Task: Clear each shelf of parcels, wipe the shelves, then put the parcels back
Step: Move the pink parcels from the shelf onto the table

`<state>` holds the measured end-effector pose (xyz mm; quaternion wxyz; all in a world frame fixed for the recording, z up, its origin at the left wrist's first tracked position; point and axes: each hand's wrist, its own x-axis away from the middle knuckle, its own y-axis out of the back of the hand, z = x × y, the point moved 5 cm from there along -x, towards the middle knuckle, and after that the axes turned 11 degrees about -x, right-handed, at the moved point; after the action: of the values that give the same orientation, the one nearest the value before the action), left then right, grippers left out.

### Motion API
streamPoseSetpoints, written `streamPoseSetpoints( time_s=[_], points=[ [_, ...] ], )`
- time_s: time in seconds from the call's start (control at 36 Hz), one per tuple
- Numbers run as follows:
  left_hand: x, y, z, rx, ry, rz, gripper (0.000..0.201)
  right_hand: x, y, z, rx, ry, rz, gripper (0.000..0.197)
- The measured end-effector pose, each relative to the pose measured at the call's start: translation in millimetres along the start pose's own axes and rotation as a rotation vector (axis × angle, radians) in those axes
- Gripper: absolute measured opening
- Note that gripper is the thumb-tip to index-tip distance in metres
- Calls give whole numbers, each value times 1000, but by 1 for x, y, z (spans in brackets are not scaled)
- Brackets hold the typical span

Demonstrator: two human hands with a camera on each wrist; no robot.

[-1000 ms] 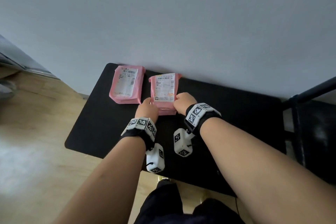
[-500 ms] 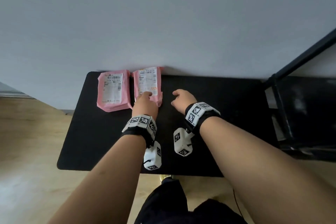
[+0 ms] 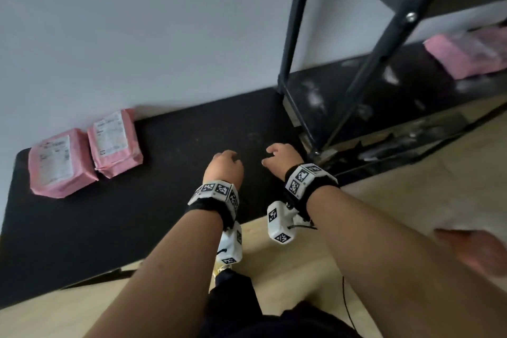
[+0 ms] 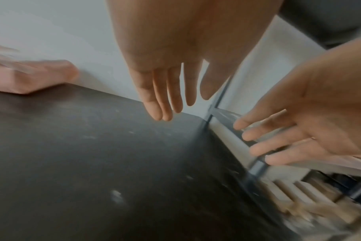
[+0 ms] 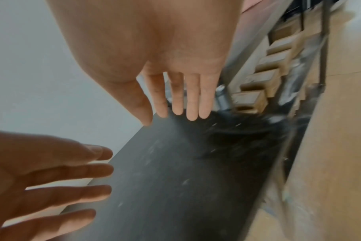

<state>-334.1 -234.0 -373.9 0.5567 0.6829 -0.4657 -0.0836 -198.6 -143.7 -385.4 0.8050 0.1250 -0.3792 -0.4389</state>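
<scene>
Head view shows your left hand [image 3: 225, 166] and right hand [image 3: 282, 158] empty, fingers relaxed; reach right-frame for the pink parcel [image 3: 463, 55], supporting its underside with both.

I see two pink parcels [image 3: 86, 152] with white labels lying flat, side by side, on the black mat [image 3: 178, 145]; another, blurred, seemingly pink parcel [image 3: 469, 52] sits on the shelf [image 3: 356, 90].

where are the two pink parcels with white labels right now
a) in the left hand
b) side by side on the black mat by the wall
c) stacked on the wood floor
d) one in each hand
b: the two pink parcels lie side by side on the black mat against the wall, while the left hand and right hand hold nothing.
</scene>
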Motion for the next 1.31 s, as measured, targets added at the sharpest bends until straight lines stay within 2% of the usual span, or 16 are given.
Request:
streamPoseSetpoints(
  time_s=[0.17,0.28,0.31,0.39,0.5,0.67,0.81,0.92,1.11,1.31],
  points=[
    [46,-64,-110,-34,-160,29,35,35,99,-88,-12,-55,-94,38],
    [75,-98,-181,-52,-278,31,20,49,170,-139,32,-107,-170,35],
    [83,-106,-197,-86,-304,37,23,53,186,-152,27,-122,-193,36],
    [99,-123,-239,-147,-358,43,29,61,225,-185,-14,-159,-238,40],
    [105,-142,-282,-128,-398,83,22,68,262,-215,-41,-178,-284,37],
    [92,-169,-343,-206,-445,73,32,61,313,-252,-16,-217,-323,32],
    [68,-190,-396,-286,-508,78,31,33,359,-270,-30,-240,-356,33],
    [39,-199,-443,-230,-521,115,23,10,404,-278,-59,-243,-387,32],
    [3,-202,-532,-131,-554,146,23,-26,496,-290,-84,-258,-475,33],
    [-29,-215,-595,-161,-542,155,30,-71,548,-302,-60,-278,-459,27]
  ],
)
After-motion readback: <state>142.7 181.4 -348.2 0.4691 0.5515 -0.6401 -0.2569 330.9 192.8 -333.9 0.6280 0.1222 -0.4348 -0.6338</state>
